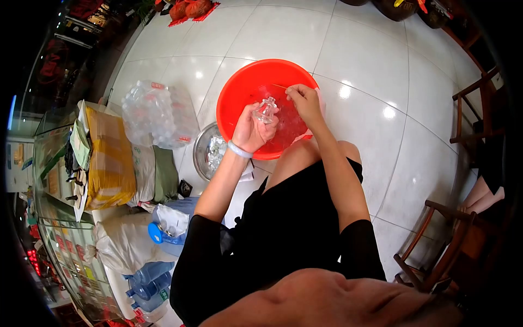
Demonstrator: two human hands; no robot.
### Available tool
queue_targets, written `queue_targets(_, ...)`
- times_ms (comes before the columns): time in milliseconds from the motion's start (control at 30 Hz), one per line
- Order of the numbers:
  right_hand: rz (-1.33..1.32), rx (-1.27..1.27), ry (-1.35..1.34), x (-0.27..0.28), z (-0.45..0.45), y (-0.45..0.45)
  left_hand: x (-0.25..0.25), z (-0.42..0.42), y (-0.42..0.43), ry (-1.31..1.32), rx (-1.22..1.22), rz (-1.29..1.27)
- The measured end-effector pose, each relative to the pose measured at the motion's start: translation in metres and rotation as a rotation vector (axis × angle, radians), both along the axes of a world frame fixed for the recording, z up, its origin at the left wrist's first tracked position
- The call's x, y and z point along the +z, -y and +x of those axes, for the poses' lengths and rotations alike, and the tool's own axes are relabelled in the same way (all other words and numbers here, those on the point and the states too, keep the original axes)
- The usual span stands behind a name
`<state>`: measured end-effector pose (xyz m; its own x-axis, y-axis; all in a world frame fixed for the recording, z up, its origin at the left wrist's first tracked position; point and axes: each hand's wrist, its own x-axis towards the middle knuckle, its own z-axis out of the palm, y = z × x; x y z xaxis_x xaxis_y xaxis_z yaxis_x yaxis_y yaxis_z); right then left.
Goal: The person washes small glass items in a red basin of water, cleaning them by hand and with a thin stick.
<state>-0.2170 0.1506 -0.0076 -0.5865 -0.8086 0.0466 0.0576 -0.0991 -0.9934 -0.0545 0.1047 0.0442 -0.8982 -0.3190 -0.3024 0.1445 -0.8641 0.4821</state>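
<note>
Over a red plastic basin [233, 82], my left hand [254, 129] holds a small clear glass bottle [266, 110] with its neck pointing up. My right hand [303, 101], to the right of the bottle, pinches a thin stick [279, 86] that points left. The stick and the bottle are apart. Small dark bits show inside the basin. Beside the basin at its lower left is a round metal bowl [199, 158] holding several clear glass-like pieces.
Wrapped plastic bottles [158, 114] lie left of the basin. A taped yellow carton [110, 158], sacks [128, 240] and blue water jugs [150, 283] stand farther left. Wooden chairs [447, 256] are at the right, with part of another person's legs [481, 195] beside them.
</note>
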Motion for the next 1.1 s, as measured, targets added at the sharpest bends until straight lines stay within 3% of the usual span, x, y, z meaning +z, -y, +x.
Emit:
queue_targets(100, -0.017, -0.009, 0.006, 0.000, 0.002, -0.002, -0.023, 0.009, 0.026, 0.237, -0.094, -0.024)
queue_targets(133, -0.019, -0.027, 0.004, 0.005, 0.001, -0.004, -0.013, 0.007, 0.024, 0.421, 0.012, -0.280)
queue_targets(233, 0.009, -0.073, 0.030, 0.016, -0.002, -0.010, 0.018, 0.025, 0.044, 0.402, -0.103, -0.755)
queue_targets(267, 0.019, -0.093, 0.046, 0.018, -0.002, -0.009, 0.016, 0.027, 0.047, 0.410, -0.107, -0.749)
queue_targets(333, 0.013, -0.097, 0.058, 0.020, -0.001, -0.006, 0.011, 0.030, 0.059, 0.015, -0.124, -0.587)
queue_targets(367, 0.004, -0.100, 0.064, 0.019, -0.001, -0.005, 0.004, 0.020, 0.060, 0.171, -0.107, -0.515)
queue_targets(433, 0.001, -0.107, 0.051, 0.016, 0.003, -0.001, -0.075, 0.004, 0.064, 1.229, -0.700, -2.019)
queue_targets(467, 0.014, -0.098, 0.074, 0.016, 0.004, -0.003, -0.101, 0.017, 0.064, 1.238, -0.684, -2.003)
queue_targets(533, 0.014, -0.112, 0.084, 0.017, 0.002, -0.005, -0.131, 0.030, 0.072, 1.158, -0.353, -1.608)
queue_targets(633, 0.069, -0.091, 0.042, 0.024, -0.001, -0.010, -0.100, 0.055, 0.068, 0.594, 0.130, -1.088)
queue_targets(700, -0.012, -0.078, 0.104, 0.025, 0.001, -0.008, -0.078, 0.071, 0.070, 0.581, 0.565, -0.974)
queue_targets(733, 0.029, -0.062, 0.114, 0.025, 0.001, -0.009, -0.077, 0.096, 0.083, 0.719, 0.547, -0.928)
queue_targets(767, 0.071, -0.046, 0.122, 0.026, 0.002, -0.010, -0.087, 0.110, 0.089, 0.800, 0.762, -0.820)
queue_targets(833, 0.080, -0.009, 0.154, 0.026, 0.006, -0.010, -0.132, 0.150, 0.101, 0.905, 0.909, -0.596)
queue_targets(900, 0.095, -0.014, 0.073, 0.027, 0.008, -0.009, -0.216, 0.202, 0.104, 1.132, 0.750, -0.642)
queue_targets(1033, 0.178, -0.015, 0.033, 0.024, 0.011, -0.007, -0.333, 0.259, 0.055, 1.684, 0.277, -0.770)
queue_targets(1100, 0.172, 0.007, 0.020, 0.020, 0.012, -0.006, -0.346, 0.255, 0.035, 1.711, 0.195, -0.685)
